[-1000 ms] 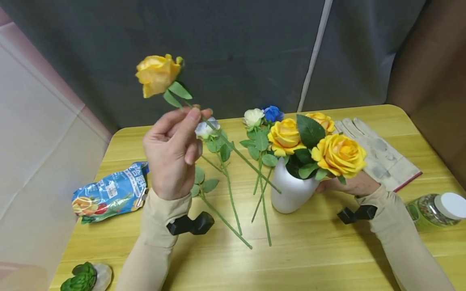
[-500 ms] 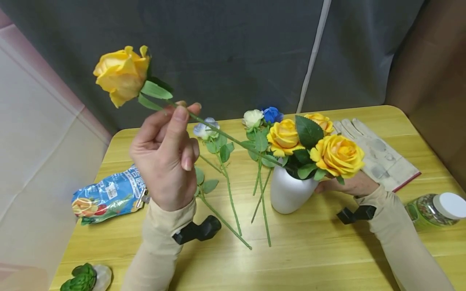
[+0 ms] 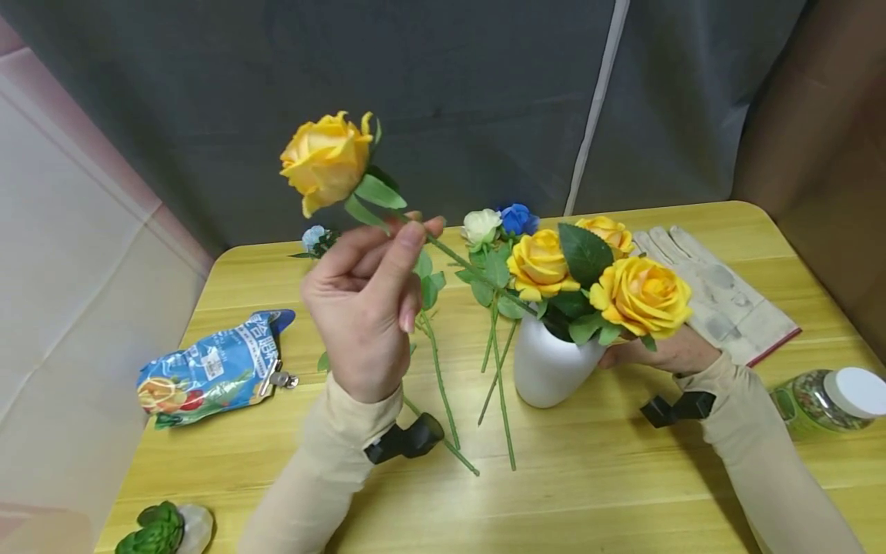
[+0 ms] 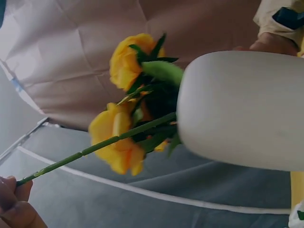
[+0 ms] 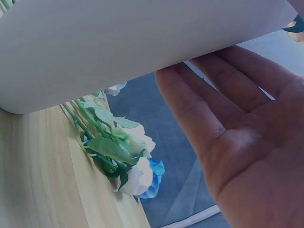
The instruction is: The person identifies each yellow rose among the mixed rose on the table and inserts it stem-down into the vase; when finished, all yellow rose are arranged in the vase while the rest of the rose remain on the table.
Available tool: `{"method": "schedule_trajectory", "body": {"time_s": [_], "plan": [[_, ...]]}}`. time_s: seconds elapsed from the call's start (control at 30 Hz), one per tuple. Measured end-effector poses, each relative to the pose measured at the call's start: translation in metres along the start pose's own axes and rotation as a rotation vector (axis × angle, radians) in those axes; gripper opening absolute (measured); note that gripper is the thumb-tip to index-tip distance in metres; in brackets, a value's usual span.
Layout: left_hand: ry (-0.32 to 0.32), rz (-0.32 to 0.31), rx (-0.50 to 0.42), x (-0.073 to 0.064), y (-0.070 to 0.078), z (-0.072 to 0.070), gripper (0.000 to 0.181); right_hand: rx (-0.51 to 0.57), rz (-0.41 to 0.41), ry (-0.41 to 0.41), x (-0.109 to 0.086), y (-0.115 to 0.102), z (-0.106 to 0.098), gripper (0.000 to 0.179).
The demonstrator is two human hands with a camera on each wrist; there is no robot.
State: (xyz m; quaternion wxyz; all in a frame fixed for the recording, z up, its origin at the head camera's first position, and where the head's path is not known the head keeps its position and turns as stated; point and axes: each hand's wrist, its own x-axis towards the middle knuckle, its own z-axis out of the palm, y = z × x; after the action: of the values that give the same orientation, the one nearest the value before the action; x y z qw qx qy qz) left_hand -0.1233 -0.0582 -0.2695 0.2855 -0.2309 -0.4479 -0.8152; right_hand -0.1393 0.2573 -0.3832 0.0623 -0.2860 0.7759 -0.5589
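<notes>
My left hand point(image 3: 367, 300) pinches the green stem of a yellow artificial rose point(image 3: 325, 161) close below its leaves, holding it slanted above the table. The stem's lower end meets the mouth of a white vase point(image 3: 554, 365); in the left wrist view its end is hidden at the rim of the vase point(image 4: 242, 109). Several yellow roses point(image 3: 640, 298) with dark green leaves stand in the vase. On the vase's right side rests my right hand point(image 3: 664, 354). In the right wrist view, the right hand's fingers point(image 5: 190, 102) lie nearly straight against the vase, with some tips hidden.
White and blue roses point(image 3: 481, 225) lie on the wooden table point(image 3: 567, 477) left of the vase, stems toward me. A work glove point(image 3: 727, 308) and a white-lidded jar point(image 3: 824, 400) are at right. At left are a clipped blue bag point(image 3: 214, 369) and a small succulent point(image 3: 155, 531).
My left hand with the yellow rose moved left, then back right, and the stem's lower end rose from in front of the vase to its mouth. My right hand stays at the vase.
</notes>
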Motion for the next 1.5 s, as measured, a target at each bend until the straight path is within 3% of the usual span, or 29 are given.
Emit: {"method": "schedule_trajectory", "body": {"time_s": [0.4, 0.5, 0.77, 1.07, 1.33, 1.5], "plan": [[-0.157, -0.121, 0.068, -0.024, -0.021, 0.010, 0.025, -0.013, 0.084, -0.005, -0.001, -0.001, 0.001, 0.089], [-0.198, -0.145, 0.121, -0.030, -0.025, 0.011, 0.010, -0.020, 0.076, -0.006, -0.001, -0.001, 0.001, 0.089], [-0.202, -0.107, 0.333, -0.040, -0.029, 0.010, 0.008, -0.002, 0.037, -0.007, 0.000, -0.001, 0.000, 0.090], [-0.298, -0.119, 0.376, -0.050, -0.032, 0.009, 0.013, -0.032, 0.088, 0.004, -0.001, -0.002, 0.001, 0.101], [-0.408, -0.138, 0.473, -0.059, -0.039, 0.008, 0.013, -0.045, -0.030, 0.000, 0.001, 0.001, -0.001, 0.097], [-0.459, -0.157, 0.512, -0.060, -0.041, 0.006, 0.012, -0.049, -0.037, 0.008, 0.003, 0.000, -0.002, 0.101]]}}
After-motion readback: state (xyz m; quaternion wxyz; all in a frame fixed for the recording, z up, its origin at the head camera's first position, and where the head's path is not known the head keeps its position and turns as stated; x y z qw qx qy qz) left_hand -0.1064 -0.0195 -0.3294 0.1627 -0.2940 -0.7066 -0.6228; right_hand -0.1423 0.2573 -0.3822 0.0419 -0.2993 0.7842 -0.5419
